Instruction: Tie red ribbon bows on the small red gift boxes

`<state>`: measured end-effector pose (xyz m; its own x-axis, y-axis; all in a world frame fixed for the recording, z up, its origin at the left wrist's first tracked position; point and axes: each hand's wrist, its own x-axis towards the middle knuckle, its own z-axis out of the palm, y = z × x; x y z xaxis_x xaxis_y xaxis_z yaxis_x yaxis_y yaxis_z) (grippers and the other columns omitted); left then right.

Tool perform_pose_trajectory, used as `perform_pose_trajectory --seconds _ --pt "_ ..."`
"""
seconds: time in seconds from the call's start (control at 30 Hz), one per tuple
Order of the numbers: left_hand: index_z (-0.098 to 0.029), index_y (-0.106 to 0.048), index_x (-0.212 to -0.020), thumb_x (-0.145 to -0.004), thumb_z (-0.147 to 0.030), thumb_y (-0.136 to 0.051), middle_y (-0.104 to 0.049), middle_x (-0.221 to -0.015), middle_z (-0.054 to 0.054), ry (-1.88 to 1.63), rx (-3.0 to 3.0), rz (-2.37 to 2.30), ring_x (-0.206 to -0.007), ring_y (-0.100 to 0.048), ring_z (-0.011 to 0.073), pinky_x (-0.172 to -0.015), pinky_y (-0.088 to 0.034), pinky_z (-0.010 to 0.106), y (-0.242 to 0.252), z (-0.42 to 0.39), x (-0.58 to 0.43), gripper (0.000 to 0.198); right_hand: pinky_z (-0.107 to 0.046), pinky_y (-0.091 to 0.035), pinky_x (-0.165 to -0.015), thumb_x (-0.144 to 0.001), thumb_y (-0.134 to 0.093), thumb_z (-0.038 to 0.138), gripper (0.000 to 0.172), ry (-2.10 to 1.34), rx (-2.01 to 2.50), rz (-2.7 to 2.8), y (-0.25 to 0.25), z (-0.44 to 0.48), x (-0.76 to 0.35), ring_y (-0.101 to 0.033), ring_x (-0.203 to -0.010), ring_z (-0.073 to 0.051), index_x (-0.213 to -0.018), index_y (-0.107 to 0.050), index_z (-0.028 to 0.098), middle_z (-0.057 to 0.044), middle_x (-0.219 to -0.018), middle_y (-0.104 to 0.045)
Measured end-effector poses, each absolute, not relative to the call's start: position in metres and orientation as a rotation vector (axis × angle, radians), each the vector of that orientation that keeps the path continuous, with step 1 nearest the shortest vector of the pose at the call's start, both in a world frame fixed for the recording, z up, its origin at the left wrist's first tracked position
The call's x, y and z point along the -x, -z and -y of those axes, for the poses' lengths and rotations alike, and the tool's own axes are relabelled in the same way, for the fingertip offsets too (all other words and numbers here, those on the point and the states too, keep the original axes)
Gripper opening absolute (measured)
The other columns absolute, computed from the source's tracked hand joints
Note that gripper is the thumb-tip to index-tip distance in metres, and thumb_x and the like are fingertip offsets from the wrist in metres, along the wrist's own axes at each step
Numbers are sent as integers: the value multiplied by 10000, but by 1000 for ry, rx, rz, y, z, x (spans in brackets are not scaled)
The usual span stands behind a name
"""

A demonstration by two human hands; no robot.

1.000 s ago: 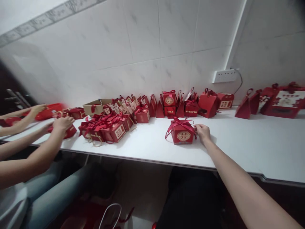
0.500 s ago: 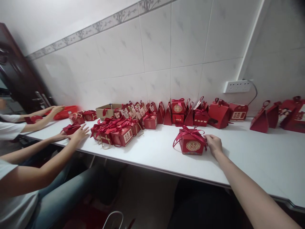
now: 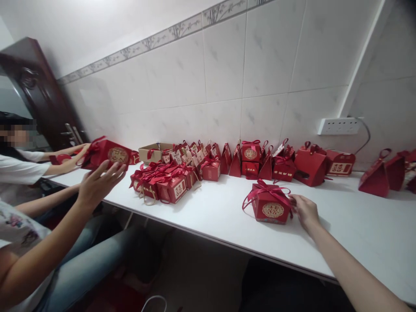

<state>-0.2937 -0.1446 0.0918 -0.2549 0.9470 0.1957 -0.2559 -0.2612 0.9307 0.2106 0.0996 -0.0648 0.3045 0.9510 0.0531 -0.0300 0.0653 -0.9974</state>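
A red gift box (image 3: pixel 272 210) with a round gold emblem and a dark red ribbon bow stands upright on the white table (image 3: pixel 221 212). At its right side is my right hand (image 3: pixel 305 211), fingers bent and pressed together against the box's edge and ribbon; what the fingertips pinch, if anything, is too small to make out. My left hand is outside the view.
Several ribboned red boxes (image 3: pixel 162 184) cluster left of centre, before an open cardboard box (image 3: pixel 151 154). More red boxes (image 3: pixel 310 164) line the tiled wall below a power strip (image 3: pixel 339 126). At left, a person's hand (image 3: pixel 100 182) supports another red box (image 3: pixel 112 155).
The person at left has lifted a red box off the table. The view has shifted slightly left; my right hand remains at the side of the bowed box.
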Motion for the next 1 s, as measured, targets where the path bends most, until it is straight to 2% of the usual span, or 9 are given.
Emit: perform_pose_trajectory --seconds 0.1,0.27,0.43,0.6,0.67,0.77,0.83,0.93,1.0 --pt "-149 -645 -746 -874 -82 -255 -551 -610 -121 -1714 -1114 -1257 -663 -590 -26 -592 -430 53 -90 145 257 416 -274 -387 -423 -468 -549 379 187 -1005 1249 1128 65 -91 -211 -516 -463 -170 -520 -595 206 -36 -508 -591" --pt "-202 -649 -582 -783 -366 -551 -540 -552 13 -1472 -1235 -1373 -634 -572 178 -526 -497 244 -43 136 119 278 -327 -416 -483 -450 -525 386 114 -831 1221 1428 63 -84 -209 -571 -573 -253 -461 -574 283 -81 -571 -652" --pt "-189 -601 -781 -846 -333 -501 -586 -771 31 -1608 -1430 -1487 -747 -560 154 -710 -464 252 9 143 56 187 -344 -464 -543 -442 -535 407 194 -900 1214 1527 63 -86 -215 -614 -637 -300 -536 -590 246 -72 -629 -692" --pt "-202 -549 -875 -870 -223 -472 -579 -940 53 -1764 -1951 -1617 -960 -550 190 -878 -433 329 -19 139 86 80 -321 -476 -519 -447 -580 455 239 -1024 1265 1505 69 -88 -223 -609 -618 -289 -548 -579 238 -60 -649 -698" --pt "-196 -541 -901 -865 -221 -471 -581 -973 65 -1673 -2022 -1791 -977 -555 201 -883 -444 358 -27 123 90 82 -321 -479 -541 -476 -580 483 264 -1039 1299 1483 72 -90 -224 -615 -659 -294 -571 -605 238 -58 -678 -704" --pt "-184 -545 -1039 -805 -270 -562 -562 -1122 106 -1124 -2131 -2033 -1080 -535 242 -930 -444 408 -22 94 81 250 -327 -479 -570 -508 -587 491 267 -1046 1297 1494 77 -93 -226 -617 -686 -294 -596 -634 243 -56 -718 -711" --pt "-164 -516 -1153 -735 -285 -638 -472 -1289 154 -849 -2196 -2157 -1239 -422 307 -1001 -392 462 -12 75 74 452 -335 -481 -592 -506 -599 479 247 -1050 1284 1506 78 -95 -226 -619 -694 -298 -581 -638 248 -62 -723 -711" --pt "-145 -446 -1275 -730 -253 -626 -301 -1442 189 -734 -2125 -2532 -1378 -178 368 -1056 -284 550 0 48 70 584 -351 -479 -604 -513 -611 471 218 -1043 1272 1527 78 -94 -226 -616 -683 -301 -561 -638 259 -77 -716 -706" --pt "-148 -421 -1310 -754 -249 -598 -278 -1464 189 -627 -2002 -2731 -1385 -150 382 -1042 -259 604 6 36 70 593 -353 -474 -583 -536 -611 471 203 -1049 1266 1552 77 -92 -227 -606 -646 -291 -559 -635 272 -82 -700 -697"
